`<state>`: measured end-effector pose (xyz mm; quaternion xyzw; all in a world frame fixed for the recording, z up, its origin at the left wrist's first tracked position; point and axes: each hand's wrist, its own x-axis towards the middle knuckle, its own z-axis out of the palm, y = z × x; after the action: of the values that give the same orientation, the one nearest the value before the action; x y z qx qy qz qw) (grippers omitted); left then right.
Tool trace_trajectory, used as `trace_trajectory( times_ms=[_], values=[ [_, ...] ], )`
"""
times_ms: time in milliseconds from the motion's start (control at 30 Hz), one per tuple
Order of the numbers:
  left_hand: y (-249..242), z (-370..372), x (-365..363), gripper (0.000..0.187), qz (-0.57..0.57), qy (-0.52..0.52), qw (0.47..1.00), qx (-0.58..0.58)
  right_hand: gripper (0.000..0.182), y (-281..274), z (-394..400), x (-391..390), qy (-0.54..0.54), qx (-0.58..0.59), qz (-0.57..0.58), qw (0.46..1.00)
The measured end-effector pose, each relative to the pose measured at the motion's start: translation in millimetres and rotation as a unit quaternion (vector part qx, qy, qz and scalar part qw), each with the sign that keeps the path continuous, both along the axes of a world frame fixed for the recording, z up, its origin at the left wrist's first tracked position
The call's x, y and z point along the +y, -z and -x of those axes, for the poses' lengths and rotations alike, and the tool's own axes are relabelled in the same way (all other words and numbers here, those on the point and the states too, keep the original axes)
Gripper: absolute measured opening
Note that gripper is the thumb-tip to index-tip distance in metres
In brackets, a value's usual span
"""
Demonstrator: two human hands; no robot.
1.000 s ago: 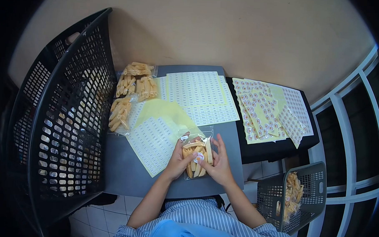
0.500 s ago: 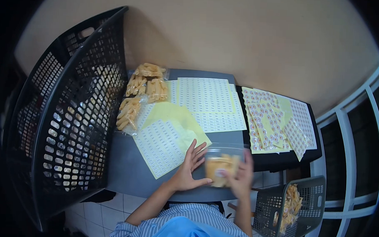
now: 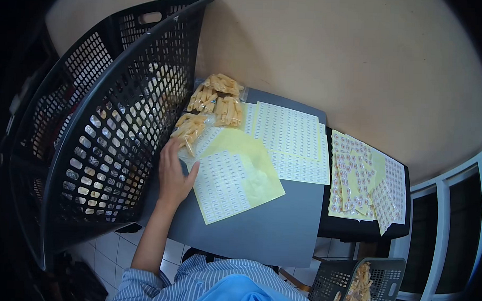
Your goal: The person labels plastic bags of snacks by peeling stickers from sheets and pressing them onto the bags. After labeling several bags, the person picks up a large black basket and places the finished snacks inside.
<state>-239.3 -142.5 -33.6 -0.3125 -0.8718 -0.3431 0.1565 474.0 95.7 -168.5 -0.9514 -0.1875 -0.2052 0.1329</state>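
My left hand (image 3: 174, 174) is at the left of the grey table, fingertips at the lower edge of a clear bag of pale yellow stick snacks (image 3: 189, 131). Its thumb is spread away from the fingers, and the hand looks open. Close behind that bag lie more snack bags (image 3: 229, 111) of the same kind. Beside my thumb is a yellow-backed label sheet (image 3: 218, 189), partly peeled of its small printed labels. I do not see my right hand clearly; my right side runs off toward the lower right.
A tall black perforated basket (image 3: 112, 114) filled with packs stands tight against the table's left side. More label sheets (image 3: 289, 136) lie at the back, and round-sticker sheets (image 3: 357, 176) cover a black surface at right. A smaller grey basket (image 3: 390, 283) holds snack bags at lower right.
My left hand has moved left from the table's front to the snack bag. The bag that was between my hands is gone from the table, and my right hand has left it. The view has shifted.
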Motion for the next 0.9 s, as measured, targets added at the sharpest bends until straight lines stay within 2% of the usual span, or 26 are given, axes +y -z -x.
trace_trajectory(
  times_ms=[67,133,167,233,333,367,400,433,467,500,533,567,600,667,700,767,800,867,900],
  values=[
    [5.9,17.2,15.6,0.062,0.011,-0.006,1.0,0.029,0.039,5.9,9.5,1.5,0.005,-0.021,-0.015,1.0],
    [13.0,30.4,31.3,0.067,0.076,-0.08,0.994,0.0,0.039,9.6,23.6,10.0,-0.121,-0.056,-0.131,0.982],
    [14.2,30.9,35.4,0.067,0.072,-0.079,0.994,0.001,0.038,9.5,35.1,18.8,-0.182,-0.074,-0.19,0.962],
    [14.3,33.2,39.6,0.066,0.141,-0.078,0.986,-0.038,0.038,4.2,65.1,41.2,-0.299,-0.105,-0.304,0.899],
    [24.4,42.8,33.7,0.057,0.095,-0.054,0.994,-0.007,0.038,-52.5,181.8,48.4,-0.453,-0.146,-0.451,0.755],
    [21.1,41.8,32.4,0.057,0.094,-0.052,0.994,-0.005,0.037,-77.4,234.0,43.5,-0.487,-0.02,-0.407,0.773],
    [14.5,38.7,29.7,0.049,0.047,-0.002,0.999,0.0,0.032,-90.2,281.0,44.7,-0.568,0.059,-0.429,0.699],
    [7.2,34.9,26.2,0.043,0.001,0.049,0.999,0.005,0.029,-109.4,329.8,34.6,-0.621,0.193,-0.389,0.653],
    [-1.3,27.8,23.9,0.043,0.001,0.051,0.999,0.005,0.029,-117.1,370.9,27.5,-0.674,0.314,-0.379,0.552],
    [-11.7,17.0,24.2,0.036,0.001,0.135,0.989,0.064,0.029,-124.0,405.9,16.7,-0.69,0.401,-0.327,0.506],
    [-21.1,5.7,25.2,0.029,-0.001,0.218,0.968,0.123,0.03,-117.5,431.0,15.5,-0.699,0.519,-0.259,0.419],
    [-27.3,-7.1,24.6,0.026,0.028,0.279,0.94,0.193,0.036,-124.8,459.5,7.1,-0.692,0.65,-0.191,0.25],
    [-32.6,-21.4,23.7,0.022,0.057,0.338,0.902,0.261,0.041,-134.4,480.7,0.3,-0.631,0.752,-0.083,0.172],
    [-43.5,-52.7,23.6,0.013,0.034,0.425,0.867,0.258,0.043,-156.6,513.6,-9.5,-0.526,0.84,0.13,0.039],
    [-46.8,-62.7,23.0,0.01,0.032,0.455,0.847,0.272,0.043,-159.6,517.2,-17.8,-0.525,0.841,0.127,0.042],
    [-47.7,-73.9,17.3,0.011,0.026,0.489,0.82,0.296,0.043,-166.4,524.4,-27.8,-0.661,0.693,0.279,-0.07],
    [-42.2,-74.4,15.0,0.011,0.027,0.489,0.82,0.296,0.043,-170.5,524.1,-33.6,-0.661,0.693,0.279,-0.071],
    [-29.6,-69.9,11.3,0.022,-0.102,0.332,0.84,0.418,0.048,-175.7,519.7,-47.4,-0.713,0.662,0.231,0.008],
    [-35.8,-73.9,19.9,0.022,-0.101,0.333,0.839,0.418,0.048,-175.4,519.1,-53.7,-0.712,0.663,0.231,0.007]
  ],
)
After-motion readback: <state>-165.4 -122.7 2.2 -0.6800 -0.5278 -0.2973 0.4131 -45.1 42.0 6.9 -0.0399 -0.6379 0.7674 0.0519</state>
